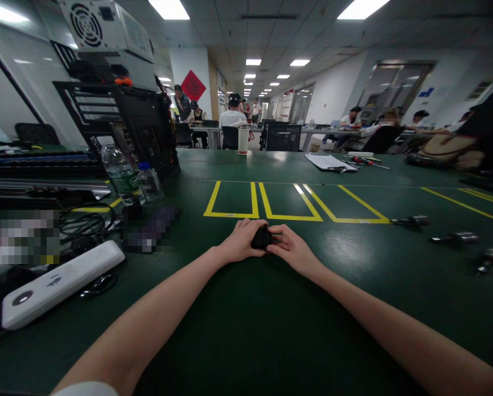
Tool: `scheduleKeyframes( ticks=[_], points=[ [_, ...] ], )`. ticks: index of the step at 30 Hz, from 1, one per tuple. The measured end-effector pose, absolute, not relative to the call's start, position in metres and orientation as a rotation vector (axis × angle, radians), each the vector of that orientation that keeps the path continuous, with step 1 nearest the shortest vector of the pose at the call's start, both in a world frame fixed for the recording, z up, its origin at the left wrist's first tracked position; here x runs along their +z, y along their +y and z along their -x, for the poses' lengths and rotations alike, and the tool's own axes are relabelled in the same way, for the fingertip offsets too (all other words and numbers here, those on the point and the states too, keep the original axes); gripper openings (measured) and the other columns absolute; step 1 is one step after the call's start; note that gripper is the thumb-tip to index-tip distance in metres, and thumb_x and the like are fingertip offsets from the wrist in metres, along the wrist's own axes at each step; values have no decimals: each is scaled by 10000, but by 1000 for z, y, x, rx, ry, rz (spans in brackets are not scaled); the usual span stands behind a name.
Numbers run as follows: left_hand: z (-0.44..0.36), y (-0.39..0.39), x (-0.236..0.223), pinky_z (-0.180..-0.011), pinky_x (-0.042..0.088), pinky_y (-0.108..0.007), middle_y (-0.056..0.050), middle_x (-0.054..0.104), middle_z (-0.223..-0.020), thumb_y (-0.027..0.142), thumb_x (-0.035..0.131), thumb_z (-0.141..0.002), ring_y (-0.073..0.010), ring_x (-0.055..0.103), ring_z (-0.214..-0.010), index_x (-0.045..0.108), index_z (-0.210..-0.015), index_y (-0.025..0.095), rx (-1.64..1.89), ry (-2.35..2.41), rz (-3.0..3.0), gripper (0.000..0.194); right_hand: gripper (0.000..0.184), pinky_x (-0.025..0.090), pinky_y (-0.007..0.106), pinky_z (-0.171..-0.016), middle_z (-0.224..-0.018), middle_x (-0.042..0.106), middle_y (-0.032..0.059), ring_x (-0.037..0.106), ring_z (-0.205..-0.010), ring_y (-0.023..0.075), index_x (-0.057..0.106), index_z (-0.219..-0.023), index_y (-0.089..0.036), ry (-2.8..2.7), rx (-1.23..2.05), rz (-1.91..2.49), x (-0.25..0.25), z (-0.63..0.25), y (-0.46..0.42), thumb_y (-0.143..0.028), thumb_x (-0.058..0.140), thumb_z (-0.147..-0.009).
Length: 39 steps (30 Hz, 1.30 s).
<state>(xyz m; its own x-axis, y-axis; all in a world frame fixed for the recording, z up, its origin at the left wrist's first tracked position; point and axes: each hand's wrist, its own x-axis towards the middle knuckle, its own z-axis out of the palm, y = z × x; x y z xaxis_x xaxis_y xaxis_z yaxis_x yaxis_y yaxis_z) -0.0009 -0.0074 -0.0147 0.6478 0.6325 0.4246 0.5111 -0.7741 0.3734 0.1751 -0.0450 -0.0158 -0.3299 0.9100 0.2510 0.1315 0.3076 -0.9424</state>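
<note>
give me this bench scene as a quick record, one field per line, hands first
left hand: holds a small black object, too dark to identify
right hand: fingertips at the object's right side
surface: dark green tabletop with yellow outlines
picture left: long white device, two plastic bottles
picture right: three metallic parts
far edge: paper cup, clipboard with paper

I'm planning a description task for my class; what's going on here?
At a green table, a person's left hand holds a small black object, with the right hand close against its other side. What it is can't be made out. Yellow tape outlines lie just beyond the hands, three metal parts sit to the right, and a long white device lies to the left.
</note>
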Motion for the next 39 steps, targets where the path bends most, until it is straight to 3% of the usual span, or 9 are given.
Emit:
scheduleKeyframes(
  ticks=[6,17,24,34,39],
  points=[
    [1,-8,-14,-835,339,-371,-61,482,-1089,367,656,-637,-238,440,-960,353,-1150,210,811,933,-2644,615,202,495,354,-750,-930,546,13,588,-849,169,478,-917,-221,-1629,1185,995,-17,-175,-37,-266,551,-734],
    [2,-7,-14,-825,349,-378,-66,476,-1107,377,636,-656,-239,441,-956,345,-1147,211,801,940,-2646,594,301,437,362,-875,-1007,537,19,532,-992,175,488,-985,-233,-1698,1111,989,-18,-175,-42,-212,582,-700],
    [2,-6,-14,-831,349,-379,-65,481,-1104,388,640,-650,-239,436,-967,345,-1155,211,810,935,-2653,611,216,482,337,-780,-963,542,27,577,-859,157,492,-949,-212,-1675,1088,1013,-18,-174,-37,-278,536,-748],
    [3,-7,-13,-849,338,-385,-68,476,-1120,387,644,-650,-241,436,-991,345,-1154,216,808,930,-2646,610,268,448,341,-856,-1022,530,22,551,-927,152,458,-1001,-226,-1738,1150,956,-19,-175,-41,-231,536,-744],
    [4,-9,-10,-838,343,-377,-66,479,-1113,396,641,-653,-238,438,-980,346,-1149,216,789,925,-2661,605,182,457,351,-829,-912,553,17,560,-897,161,494,-929,-207,-1715,1090,988,-16,-175,-39,-286,511,-766]
  ],
)
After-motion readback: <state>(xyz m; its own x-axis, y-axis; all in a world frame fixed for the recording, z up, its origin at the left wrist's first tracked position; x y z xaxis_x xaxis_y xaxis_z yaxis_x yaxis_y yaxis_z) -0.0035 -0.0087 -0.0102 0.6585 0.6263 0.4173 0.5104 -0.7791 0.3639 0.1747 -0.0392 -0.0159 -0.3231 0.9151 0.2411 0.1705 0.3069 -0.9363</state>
